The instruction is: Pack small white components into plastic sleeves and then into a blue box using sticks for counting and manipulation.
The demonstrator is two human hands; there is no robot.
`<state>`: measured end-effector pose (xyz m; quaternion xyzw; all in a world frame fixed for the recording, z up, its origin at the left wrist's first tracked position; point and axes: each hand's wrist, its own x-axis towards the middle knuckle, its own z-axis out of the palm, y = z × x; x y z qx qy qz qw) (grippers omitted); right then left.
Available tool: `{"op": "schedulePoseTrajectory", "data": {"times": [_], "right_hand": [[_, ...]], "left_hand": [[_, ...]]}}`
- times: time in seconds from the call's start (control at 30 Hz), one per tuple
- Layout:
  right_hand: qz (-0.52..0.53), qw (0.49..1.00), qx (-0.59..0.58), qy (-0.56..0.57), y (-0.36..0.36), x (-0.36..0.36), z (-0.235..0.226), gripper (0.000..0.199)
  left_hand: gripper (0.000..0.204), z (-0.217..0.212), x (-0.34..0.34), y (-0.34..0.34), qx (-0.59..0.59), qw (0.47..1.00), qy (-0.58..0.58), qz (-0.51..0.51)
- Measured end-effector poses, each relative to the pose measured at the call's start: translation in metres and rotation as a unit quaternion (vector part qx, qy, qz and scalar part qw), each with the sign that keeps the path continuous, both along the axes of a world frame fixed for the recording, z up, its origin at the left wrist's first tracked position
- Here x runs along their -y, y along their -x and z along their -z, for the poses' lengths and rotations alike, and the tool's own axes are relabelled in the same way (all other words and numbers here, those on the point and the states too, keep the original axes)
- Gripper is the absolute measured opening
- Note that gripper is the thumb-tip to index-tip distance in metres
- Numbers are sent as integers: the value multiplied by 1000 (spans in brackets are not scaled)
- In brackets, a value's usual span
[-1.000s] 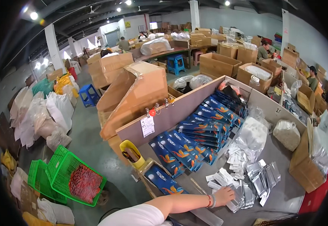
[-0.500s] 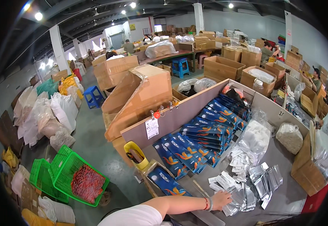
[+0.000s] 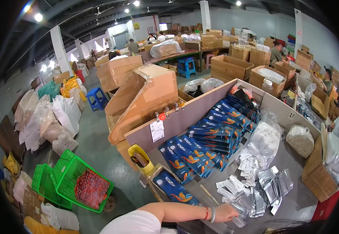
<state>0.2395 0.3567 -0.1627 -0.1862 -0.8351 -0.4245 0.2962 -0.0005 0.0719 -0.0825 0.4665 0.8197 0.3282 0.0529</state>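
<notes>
— Right, where is the left hand [image 3: 226, 212] just now?

— Down at six o'clock, reaching in from the lower edge with red and pale bracelets at the wrist. Its fingers are curled onto a small silver foil pouch [image 3: 237, 221] at the near edge of the desk [image 3: 294, 202] — it looks pinched, though the fingertips are partly hidden, so I would not swear to a firm grip.

— And the right hand?

— Not in the picture at all.

— What lies about that pouch?

— A loose heap of silver pouches [image 3: 270, 187] at about five o'clock, with small white sachets [image 3: 247, 165] just beyond it. Further up, toward one o'clock, sits a clear bag of white sachets [image 3: 265, 140], and a rounder bag of pale filling [image 3: 300, 138] beside it. Blue packets with an orange bird design [image 3: 212, 140] are fanned in rows along the brown partition board [image 3: 200, 107]; one more lies in a small carton [image 3: 171, 187] at seven o'clock, next to a yellow holder [image 3: 140, 158].

— What might go wrong?

— My guess: the foil is slick and the heap is untidy, so a light pinch could drag a neighbouring pouch along or let this one slip. It is also right at the desk's edge — a nudge could send pouches to the floor, by the green baskets [image 3: 74, 181].
</notes>
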Motion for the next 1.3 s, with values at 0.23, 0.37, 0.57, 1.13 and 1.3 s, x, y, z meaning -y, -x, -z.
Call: {"op": "schedulePoseTrajectory", "data": {"times": [0.23, 0.37, 0.57, 1.13, 1.3], "right_hand": [[-261, 884, -88, 378, 50, 55, 57, 29], [-412, 648, -129, 628, 57, 60, 48, 27], [-521, 844, 124, -4, 85, 49, -52, 33], [-264, 689, 329, 589, 105, 130, -87, 27], [-381, 675, 235, 586, 107, 124, 13, 24]], "left_hand": [[19, -11, 53, -26, -3, 991, 135, 13], [27, -7, 69, -35, -27, 995, 91, -29], [63, -34, 117, -33, 28, 991, 112, -68], [71, -20, 111, -37, 16, 993, 101, -53], [72, -19, 96, -38, -15, 995, 89, -49]]}}
